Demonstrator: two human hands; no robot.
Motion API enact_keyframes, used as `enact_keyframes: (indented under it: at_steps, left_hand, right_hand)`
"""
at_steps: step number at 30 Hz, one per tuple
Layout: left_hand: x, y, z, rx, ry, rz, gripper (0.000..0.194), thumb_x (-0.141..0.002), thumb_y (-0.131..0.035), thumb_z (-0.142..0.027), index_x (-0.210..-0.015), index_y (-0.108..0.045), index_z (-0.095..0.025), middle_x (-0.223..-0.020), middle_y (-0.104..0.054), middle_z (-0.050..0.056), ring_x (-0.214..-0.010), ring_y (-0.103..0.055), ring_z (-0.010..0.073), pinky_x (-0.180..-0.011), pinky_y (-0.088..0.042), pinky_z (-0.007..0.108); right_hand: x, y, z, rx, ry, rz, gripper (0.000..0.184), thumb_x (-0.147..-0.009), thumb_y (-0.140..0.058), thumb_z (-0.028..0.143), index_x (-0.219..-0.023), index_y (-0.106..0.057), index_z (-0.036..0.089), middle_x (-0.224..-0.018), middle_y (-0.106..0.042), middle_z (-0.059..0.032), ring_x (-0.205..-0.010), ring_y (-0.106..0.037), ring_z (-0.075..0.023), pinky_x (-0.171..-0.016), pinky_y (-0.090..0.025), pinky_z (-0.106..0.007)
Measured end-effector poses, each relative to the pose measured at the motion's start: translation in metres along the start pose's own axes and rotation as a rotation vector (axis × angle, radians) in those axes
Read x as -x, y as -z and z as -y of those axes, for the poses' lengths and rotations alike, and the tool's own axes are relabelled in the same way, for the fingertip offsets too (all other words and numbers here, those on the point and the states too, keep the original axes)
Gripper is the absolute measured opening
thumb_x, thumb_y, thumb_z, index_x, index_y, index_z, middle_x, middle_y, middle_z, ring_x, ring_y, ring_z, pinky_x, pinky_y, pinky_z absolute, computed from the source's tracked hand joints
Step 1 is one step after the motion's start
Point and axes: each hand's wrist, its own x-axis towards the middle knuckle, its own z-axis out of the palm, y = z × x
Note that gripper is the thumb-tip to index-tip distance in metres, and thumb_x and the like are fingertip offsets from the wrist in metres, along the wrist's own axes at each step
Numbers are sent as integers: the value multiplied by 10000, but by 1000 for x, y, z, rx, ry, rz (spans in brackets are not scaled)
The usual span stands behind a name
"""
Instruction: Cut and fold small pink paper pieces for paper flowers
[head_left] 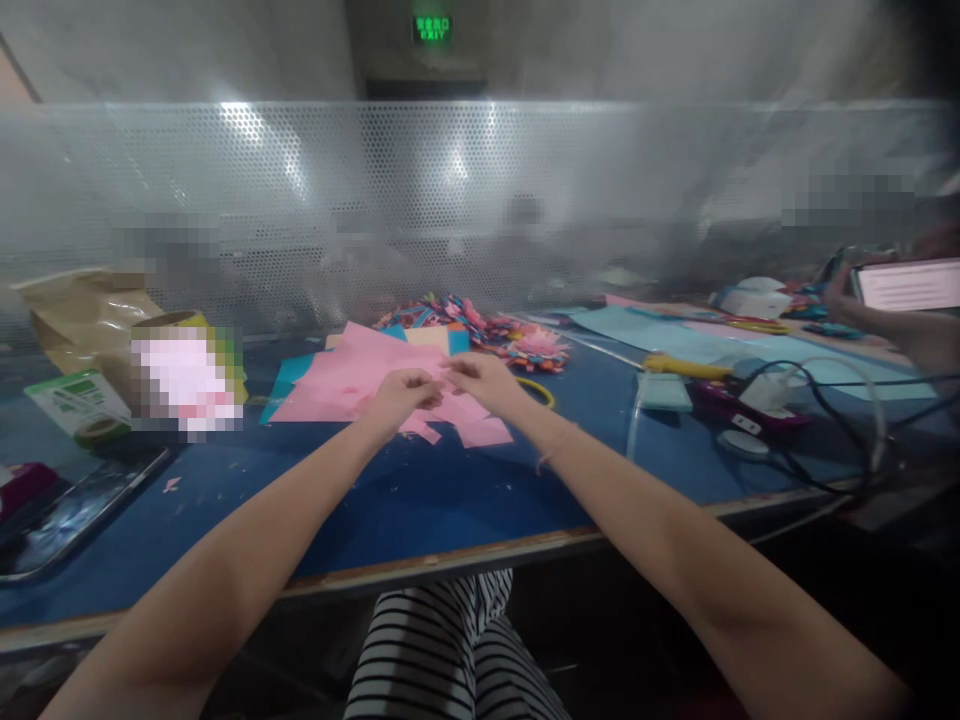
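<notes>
Over a spread of pink paper sheets [337, 370] on the blue table, my two hands work close together. My left hand [405, 393] is closed, its fingers curled and pinched at the pink paper. Facing it, my right hand [480, 382] pinches pink paper too, palm turned down. My fingers hide most of the held piece, and its edges blur into the sheets behind. Small cut pink pieces [486, 432] lie just below my hands. Blue paper [279, 385] sticks out from under the pink pile on the left.
Behind the pile sit colourful paper flowers [529, 345]. A brown bag [86, 310], a green-white box [79, 405] and a tray-like dark object [90, 510] stand left. A yellow-handled glue gun [686, 367], cables and a power strip [750, 405] lie right. Another person's hand [892, 320] holds a phone.
</notes>
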Motion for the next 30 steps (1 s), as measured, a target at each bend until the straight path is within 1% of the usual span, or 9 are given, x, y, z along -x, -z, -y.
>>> enact_keyframes:
  at_steps: [2, 3, 5, 7, 11, 17, 22, 26, 30]
  left_hand:
    - [-1, 1, -1, 68, 2, -15, 232, -530, -663, -308, -546, -529, -119, -503, -559, 9, -505, -530, 93, -586, -417, 251]
    - [0, 1, -2, 107, 10, -20, 227, -525, -665, -298, -545, -526, -119, -506, -557, 7, -510, -533, 92, -589, -414, 247]
    - [0, 1, -3, 174, 42, -21, 217, -510, -673, -270, -547, -525, -115, -518, -558, 8, -524, -540, 92, -601, -413, 246]
    - [1, 0, -4, 211, 82, -16, 214, -495, -680, -244, -549, -521, -112, -529, -562, 12, -536, -546, 92, -617, -415, 249]
    - [1, -1, -4, 233, 89, -28, 234, -481, -696, -234, -547, -502, -121, -527, -555, -3, -546, -549, 86, -640, -424, 247]
    - [0, 2, -6, 188, 79, -56, 268, -421, -729, -243, -539, -524, -117, -511, -544, -14, -542, -549, 92, -622, -442, 242]
    - [0, 4, -6, 155, 85, -58, 253, -426, -730, -249, -531, -544, -114, -512, -555, 0, -546, -558, 105, -627, -458, 258]
    - [1, 3, -7, 157, 103, -23, 236, -440, -724, -239, -557, -575, -100, -557, -591, 32, -592, -580, 121, -666, -457, 270]
    - [3, 1, -8, 187, 120, -29, 225, -438, -718, -217, -577, -594, -91, -569, -610, 52, -607, -588, 134, -686, -457, 282]
  right_hand:
    - [1, 0, 0, 74, 138, 8, 303, -663, -551, 241, -948, -570, 140, -822, -574, -56, -711, -549, -117, -642, -486, -263]
    - [2, 1, 1, 111, 210, 26, 297, -663, -556, 229, -948, -574, 145, -857, -567, -65, -756, -545, -124, -658, -486, -258]
    - [2, 2, 2, 169, 316, 51, 222, -680, -545, 211, -885, -604, 153, -867, -566, -71, -801, -535, -130, -669, -483, -246]
    - [2, 3, 3, 210, 356, 41, 163, -698, -530, 203, -826, -624, 166, -827, -582, -62, -798, -535, -130, -661, -480, -238]
    - [1, 2, 2, 232, 317, 5, 135, -702, -536, 217, -790, -633, 186, -796, -596, -48, -770, -541, -129, -612, -476, -223]
    - [2, 1, 4, 200, 288, 15, 132, -702, -537, 235, -774, -631, 176, -780, -578, -42, -726, -545, -109, -595, -476, -200]
    - [1, 0, 4, 179, 267, 8, 114, -700, -540, 240, -750, -626, 184, -776, -581, -32, -739, -547, -106, -628, -477, -204]
    - [0, 1, 4, 163, 236, 2, 105, -692, -547, 235, -729, -613, 163, -760, -581, -33, -703, -551, -101, -636, -471, -216]
    - [0, 2, 3, 148, 189, -20, 123, -673, -565, 255, -710, -598, 143, -739, -590, -37, -675, -550, -103, -633, -456, -225]
